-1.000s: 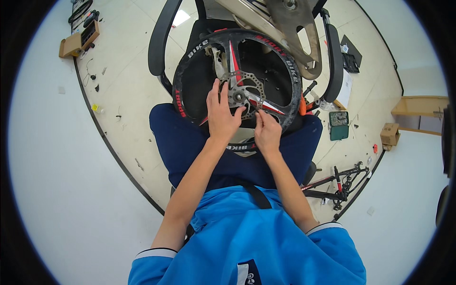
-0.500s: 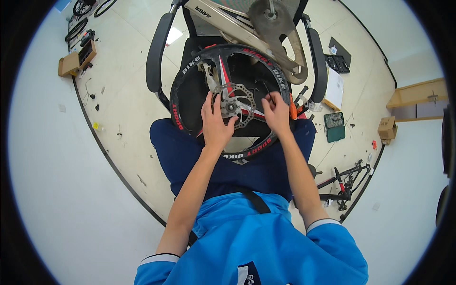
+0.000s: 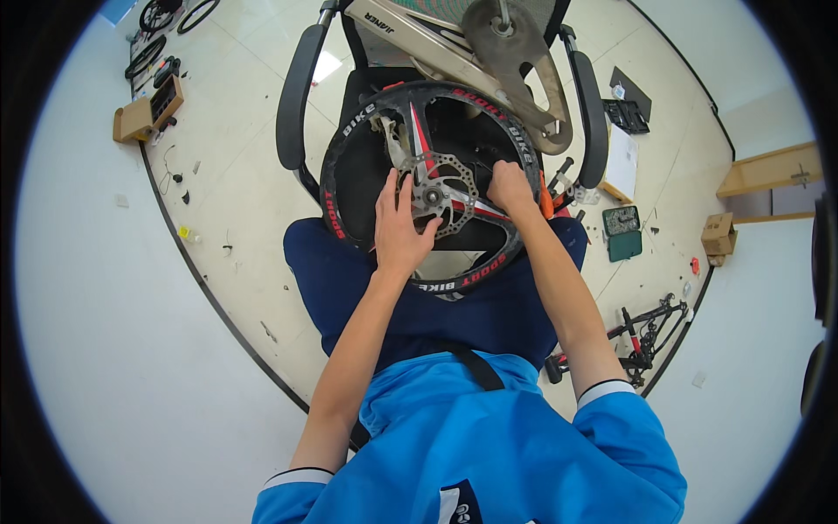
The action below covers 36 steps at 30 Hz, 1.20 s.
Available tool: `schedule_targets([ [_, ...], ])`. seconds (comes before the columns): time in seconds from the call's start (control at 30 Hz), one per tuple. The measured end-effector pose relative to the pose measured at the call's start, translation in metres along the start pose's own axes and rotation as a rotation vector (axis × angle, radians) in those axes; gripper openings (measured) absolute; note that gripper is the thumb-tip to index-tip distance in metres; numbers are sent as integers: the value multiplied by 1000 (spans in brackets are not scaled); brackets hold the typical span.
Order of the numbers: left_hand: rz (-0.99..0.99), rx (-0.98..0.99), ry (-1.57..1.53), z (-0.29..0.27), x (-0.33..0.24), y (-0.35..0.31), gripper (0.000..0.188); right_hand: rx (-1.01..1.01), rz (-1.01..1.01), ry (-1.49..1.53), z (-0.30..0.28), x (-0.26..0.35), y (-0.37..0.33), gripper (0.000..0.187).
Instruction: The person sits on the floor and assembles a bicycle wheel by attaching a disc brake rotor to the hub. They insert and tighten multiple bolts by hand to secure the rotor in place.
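Just above the middle of the head view, your left hand (image 3: 400, 229) lies flat on the black bicycle wheel with red and white spokes (image 3: 349, 162). Its fingers are spread and reach up to the silver perforated brake disc (image 3: 443, 194) at the hub, the fingertips touching its left edge. Your right hand (image 3: 511, 188) sits just right of the disc with the fingers curled inward toward the hub; whether they pinch a small part you cannot tell, since the hand hides it. The wheel rests tilted on your lap, its lower rim against your dark blue trousers (image 3: 349, 279) and its upper rim over the seat of the black office chair (image 3: 292, 109) in the upper centre of the frame. Across that chair, at the top of the frame, lies a beige metal bicycle frame piece (image 3: 419, 35) with a round grey chainring guard (image 3: 515, 39). Right of centre, a green tool case (image 3: 624, 231) lies on the pale floor (image 3: 236, 183). At upper left stands a small cardboard box (image 3: 140, 118), and at lower right lies a black bicycle part (image 3: 646, 332).
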<state>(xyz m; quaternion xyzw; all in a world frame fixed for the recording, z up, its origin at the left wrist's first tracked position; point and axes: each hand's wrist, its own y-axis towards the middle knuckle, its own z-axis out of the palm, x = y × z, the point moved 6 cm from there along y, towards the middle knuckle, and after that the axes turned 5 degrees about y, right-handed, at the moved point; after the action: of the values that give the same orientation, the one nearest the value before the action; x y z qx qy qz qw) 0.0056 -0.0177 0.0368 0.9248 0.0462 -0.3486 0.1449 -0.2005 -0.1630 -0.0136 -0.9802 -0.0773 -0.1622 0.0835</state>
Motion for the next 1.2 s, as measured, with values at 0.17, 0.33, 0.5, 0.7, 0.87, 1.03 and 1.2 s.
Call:
schedule_targets([
  [0.17,0,-169,198,-11,-8,-7,71,-74,15,257,-25,2,-20,20],
  [0.33,134,-228,-144,-20,-29,-34,31,208,356,1613,-16,18,-103,11],
  [0.5,138,-112,-271,-5,-38,-54,20,451,445,1803,25,46,-151,9],
  [0.7,81,-85,-302,-1,-27,-49,13,520,492,1935,43,50,-156,14],
  [0.87,1,-90,-299,7,-14,-34,9,388,515,1805,28,48,-149,27],
  [1.03,66,-99,-167,15,-10,-13,7,399,469,1801,30,39,-153,29],
  [1.2,29,-83,-71,19,-9,-6,5,417,494,1740,34,35,-160,25],
])
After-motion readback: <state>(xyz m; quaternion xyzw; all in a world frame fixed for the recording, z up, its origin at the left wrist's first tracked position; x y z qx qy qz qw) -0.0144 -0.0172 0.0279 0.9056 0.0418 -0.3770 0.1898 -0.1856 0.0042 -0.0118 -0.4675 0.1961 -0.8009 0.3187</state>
